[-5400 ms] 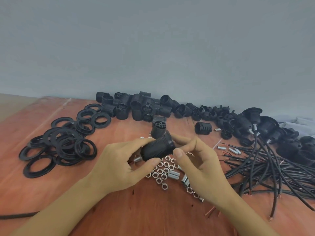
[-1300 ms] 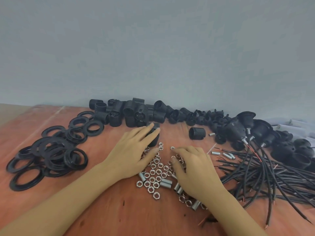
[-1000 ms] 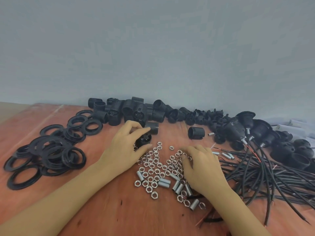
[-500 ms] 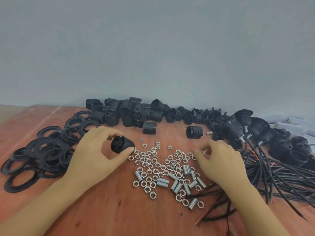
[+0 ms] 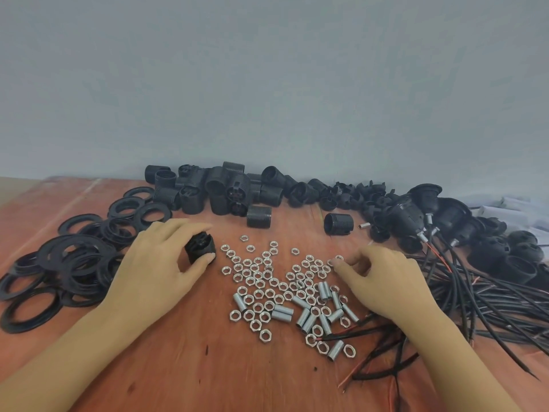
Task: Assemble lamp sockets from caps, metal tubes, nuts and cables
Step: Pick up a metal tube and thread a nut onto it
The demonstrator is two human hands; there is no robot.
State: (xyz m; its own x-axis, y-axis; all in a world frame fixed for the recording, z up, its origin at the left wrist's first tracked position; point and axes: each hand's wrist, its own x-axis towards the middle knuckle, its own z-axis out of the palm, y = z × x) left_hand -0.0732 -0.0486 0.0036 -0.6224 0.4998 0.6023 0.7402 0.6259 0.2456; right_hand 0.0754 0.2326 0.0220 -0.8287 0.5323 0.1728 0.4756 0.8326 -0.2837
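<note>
My left hand point(image 5: 157, 272) grips a black socket cap point(image 5: 199, 248) between thumb and fingers, just left of the scattered metal nuts point(image 5: 261, 281). My right hand point(image 5: 383, 285) hovers low at the right edge of the nuts, its fingertips curled down onto a nut point(image 5: 338, 258). Short threaded metal tubes point(image 5: 312, 318) lie among the nuts at the near side. Black cables point(image 5: 475, 298) with bare copper ends fan out to the right, some running under my right wrist.
A heap of black rings point(image 5: 74, 263) fills the left side of the reddish table point(image 5: 208, 367). Black socket bodies point(image 5: 219, 188) line the wall at the back. Assembled sockets with cables point(image 5: 421, 212) sit at the back right. Two loose threaded sleeves point(image 5: 338, 223) lie behind the nuts.
My left hand has stayed left of the nuts with the cap in its grip. My right hand has settled down, fingertips dropping onto a nut at the pile's right edge.
</note>
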